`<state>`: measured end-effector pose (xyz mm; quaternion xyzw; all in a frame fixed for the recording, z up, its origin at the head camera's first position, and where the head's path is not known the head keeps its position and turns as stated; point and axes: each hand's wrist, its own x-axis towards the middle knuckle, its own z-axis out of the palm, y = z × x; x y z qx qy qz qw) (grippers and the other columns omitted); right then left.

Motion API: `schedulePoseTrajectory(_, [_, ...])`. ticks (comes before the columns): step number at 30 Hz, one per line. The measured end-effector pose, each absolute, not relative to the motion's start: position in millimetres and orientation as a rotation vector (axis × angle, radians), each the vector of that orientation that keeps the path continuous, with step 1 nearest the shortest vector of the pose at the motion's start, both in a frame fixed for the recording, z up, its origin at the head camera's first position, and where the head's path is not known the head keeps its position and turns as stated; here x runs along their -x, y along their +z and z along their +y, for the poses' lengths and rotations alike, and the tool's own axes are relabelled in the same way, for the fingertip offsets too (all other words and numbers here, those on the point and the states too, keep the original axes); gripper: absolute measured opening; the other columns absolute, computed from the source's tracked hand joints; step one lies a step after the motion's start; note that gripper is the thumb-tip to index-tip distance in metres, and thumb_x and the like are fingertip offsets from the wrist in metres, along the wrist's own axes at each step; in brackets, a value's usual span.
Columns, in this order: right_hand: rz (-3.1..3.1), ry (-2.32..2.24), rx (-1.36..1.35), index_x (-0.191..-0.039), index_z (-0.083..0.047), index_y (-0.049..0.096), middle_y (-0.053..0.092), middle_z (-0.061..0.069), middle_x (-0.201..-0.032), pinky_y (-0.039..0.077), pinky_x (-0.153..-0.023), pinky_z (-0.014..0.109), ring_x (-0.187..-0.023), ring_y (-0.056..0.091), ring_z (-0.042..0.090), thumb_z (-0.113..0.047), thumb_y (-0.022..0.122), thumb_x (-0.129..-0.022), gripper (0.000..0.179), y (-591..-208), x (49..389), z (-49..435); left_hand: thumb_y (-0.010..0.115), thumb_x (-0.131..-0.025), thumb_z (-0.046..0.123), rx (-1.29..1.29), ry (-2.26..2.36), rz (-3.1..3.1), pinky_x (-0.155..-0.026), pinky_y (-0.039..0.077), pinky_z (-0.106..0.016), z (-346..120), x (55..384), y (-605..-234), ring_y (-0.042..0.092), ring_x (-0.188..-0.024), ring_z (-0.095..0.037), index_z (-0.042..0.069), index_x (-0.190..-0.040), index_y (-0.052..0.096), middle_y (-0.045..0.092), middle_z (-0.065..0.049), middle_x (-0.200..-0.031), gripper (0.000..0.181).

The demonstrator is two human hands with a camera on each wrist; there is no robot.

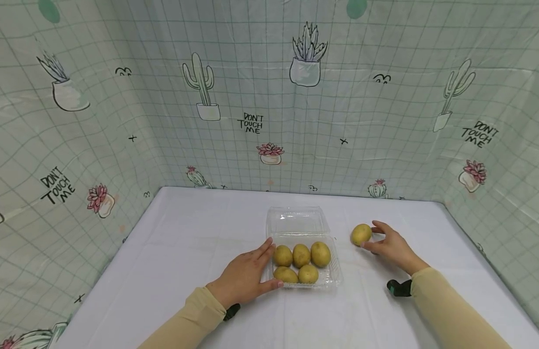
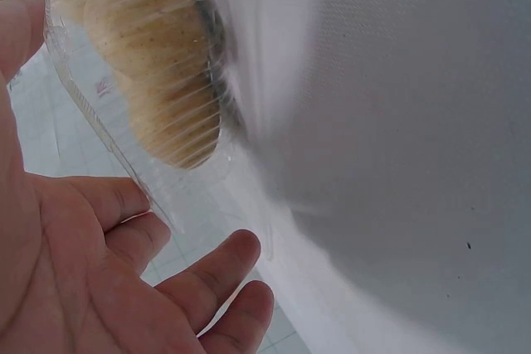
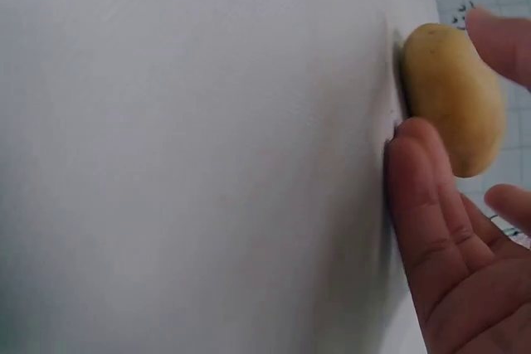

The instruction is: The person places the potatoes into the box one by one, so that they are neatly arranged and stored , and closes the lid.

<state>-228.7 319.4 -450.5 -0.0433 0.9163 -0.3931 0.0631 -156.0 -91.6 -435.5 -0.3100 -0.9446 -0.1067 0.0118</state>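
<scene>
White surface (image 1: 199,218) against a cactus-print cloth (image 1: 155,29)

One lone potato (image 1: 361,234) lies on the surface to the right of a clear container (image 1: 329,278), apart from it. The right hand (image 1: 393,248) is the nearer by far: the potato sits just to the left of its palm, at the fingertips. Its long axis seems to slant from near left to far right in the head view, though foreshortening makes this uncertain. That hand's fingers are extended and spread about the potato, with no firm grip showing; whether the fingertips touch it, I cannot tell.

Across the container, the left hand (image 1: 247,274) grasps nothing; its straight fingers rest along the left edge, thumb by the near left corner. Five potatoes (image 1: 301,256) lie inside, and the lid (image 1: 297,221) is folded back on the far side.
</scene>
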Motion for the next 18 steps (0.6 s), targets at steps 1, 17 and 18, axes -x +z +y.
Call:
schedulePoseTrajectory(1, [2.759, -1.191, 0.126, -0.152, 0.011, 0.02, 0.038, 0.036, -0.144, 0.054, -0.082, 0.04, -0.101, 0.064, 0.033, -0.033, 0.077, -0.089, 0.096, -452, 230, 319, 0.053, -0.095, 0.063, 0.968, -0.331, -2.946, -0.104, 0.043, -0.042, -91, 156, -435, 0.05, -0.132, -0.03, 0.0, -0.153, 0.036, 0.026, -0.014, -0.161, 0.087])
schedulePoseTrajectory(17, [2.911, -0.999, 0.162, -0.145, 0.01, 0.038, 0.047, 0.033, -0.137, 0.049, -0.073, 0.036, -0.089, 0.059, 0.026, -0.037, 0.077, -0.088, 0.083, -462, 237, 311, 0.053, -0.096, 0.062, 0.96, -0.35, -2.958, -0.104, 0.044, -0.043, -91, 155, -434, 0.05, -0.131, -0.03, 0.0, -0.153, 0.036, 0.025, -0.013, -0.162, 0.086])
schedulePoseTrajectory(18, [2.914, -0.997, 0.159, -0.144, 0.009, 0.04, 0.048, 0.032, -0.135, 0.048, -0.073, 0.036, -0.089, 0.058, 0.025, -0.037, 0.077, -0.087, 0.082, -462, 237, 310, 0.053, -0.096, 0.062, 0.961, -0.35, -2.958, -0.104, 0.044, -0.043, -91, 155, -434, 0.05, -0.131, -0.03, 0.0, -0.153, 0.036, 0.025, -0.013, -0.162, 0.086])
